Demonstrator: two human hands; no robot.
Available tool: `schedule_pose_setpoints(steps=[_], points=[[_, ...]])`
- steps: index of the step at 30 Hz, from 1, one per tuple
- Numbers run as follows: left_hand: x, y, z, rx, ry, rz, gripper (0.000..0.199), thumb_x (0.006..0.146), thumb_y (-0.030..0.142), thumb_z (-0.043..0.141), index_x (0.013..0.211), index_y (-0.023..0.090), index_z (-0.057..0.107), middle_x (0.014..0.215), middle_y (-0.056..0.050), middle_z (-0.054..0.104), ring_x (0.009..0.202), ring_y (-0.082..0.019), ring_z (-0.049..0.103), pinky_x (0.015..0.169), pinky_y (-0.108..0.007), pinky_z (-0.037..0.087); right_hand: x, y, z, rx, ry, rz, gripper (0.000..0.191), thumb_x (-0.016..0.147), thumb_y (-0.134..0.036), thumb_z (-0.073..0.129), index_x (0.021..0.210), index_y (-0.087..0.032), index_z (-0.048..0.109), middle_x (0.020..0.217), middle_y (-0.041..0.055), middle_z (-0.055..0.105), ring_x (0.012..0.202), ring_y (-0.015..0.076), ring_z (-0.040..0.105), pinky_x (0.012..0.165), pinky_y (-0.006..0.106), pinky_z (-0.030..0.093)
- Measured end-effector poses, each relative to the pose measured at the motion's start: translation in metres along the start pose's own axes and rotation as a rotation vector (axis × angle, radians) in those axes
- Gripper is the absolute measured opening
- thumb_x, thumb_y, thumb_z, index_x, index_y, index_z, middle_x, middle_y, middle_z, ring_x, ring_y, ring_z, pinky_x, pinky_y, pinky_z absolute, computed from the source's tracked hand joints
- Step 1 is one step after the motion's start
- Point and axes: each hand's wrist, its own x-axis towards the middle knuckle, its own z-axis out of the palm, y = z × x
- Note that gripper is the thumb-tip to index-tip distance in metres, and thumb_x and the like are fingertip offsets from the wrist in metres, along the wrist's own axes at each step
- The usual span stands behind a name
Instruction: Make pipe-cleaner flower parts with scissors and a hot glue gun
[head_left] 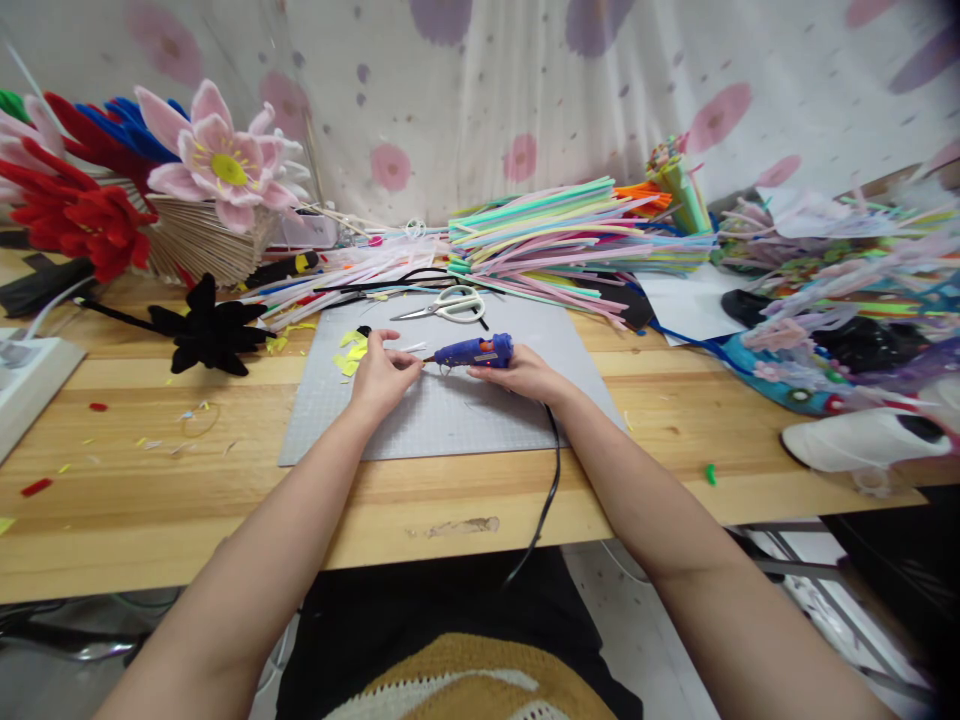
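Note:
My right hand (529,376) is wrapped round a blue hot glue gun (469,352), which lies level with its nozzle pointing left. At the nozzle tip, the thumb and fingers of my left hand (382,378) are pinched together; what they hold is too small to make out. Thin white strips (412,348) show just behind those fingertips. Yellow scraps (349,354) lie beside my left hand on the grey cutting mat (450,425). White-handled scissors (454,304) rest on the mat beyond the glue gun.
A black fuzzy flower (210,325) lies to the left, near pink and red flowers (225,165). Bundles of pastel pipe cleaners (555,230) line the back. A white power strip (34,385) sits at left, a white roll (862,438) at right. The gun's black cord (553,490) hangs over the front edge.

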Motion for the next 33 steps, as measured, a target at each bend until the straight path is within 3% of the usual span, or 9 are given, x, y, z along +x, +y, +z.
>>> schedule_pose_setpoints(steps=[18, 23, 27, 33], points=[[0.0, -0.001, 0.0, -0.012, -0.004, 0.0, 0.047, 0.063, 0.028, 0.064, 0.102, 0.022, 0.039, 0.079, 0.0, 0.069, 0.075, -0.016, 0.063, 0.07, -0.03, 0.043, -0.001, 0.003, -0.003, -0.006, 0.04, 0.024, 0.031, 0.07, -0.044, 0.062, 0.077, -0.014, 0.064, 0.052, -0.0047, 0.042, 0.051, 0.007, 0.037, 0.053, 0.023, 0.032], [0.0, -0.001, 0.0, -0.038, 0.0, -0.006, 0.047, 0.062, 0.027, 0.064, 0.102, 0.023, 0.039, 0.077, 0.0, 0.069, 0.074, -0.017, 0.063, 0.07, -0.03, 0.043, -0.003, 0.003, -0.008, 0.005, 0.064, 0.062, 0.038, 0.069, -0.046, 0.063, 0.092, -0.015, 0.065, 0.054, -0.0045, 0.046, 0.049, 0.0068, 0.037, 0.05, 0.023, 0.032], [-0.001, 0.001, -0.001, -0.048, 0.005, -0.005, 0.047, 0.062, 0.025, 0.065, 0.101, 0.022, 0.038, 0.076, 0.001, 0.069, 0.074, -0.016, 0.062, 0.071, -0.03, 0.042, -0.008, 0.01, -0.027, -0.005, 0.212, 0.109, 0.038, 0.066, -0.05, 0.064, 0.077, -0.014, 0.064, 0.055, -0.0012, 0.05, 0.047, 0.0075, 0.041, 0.046, 0.023, 0.032], [0.0, -0.001, 0.0, -0.031, 0.014, 0.003, 0.047, 0.063, 0.026, 0.064, 0.103, 0.022, 0.038, 0.077, 0.001, 0.069, 0.075, -0.017, 0.063, 0.071, -0.031, 0.042, -0.011, 0.042, -0.064, 0.0, 0.651, 0.205, 0.04, 0.067, -0.055, 0.058, 0.068, -0.014, 0.061, 0.048, -0.0019, 0.046, 0.042, 0.0081, 0.04, 0.044, 0.024, 0.032]])
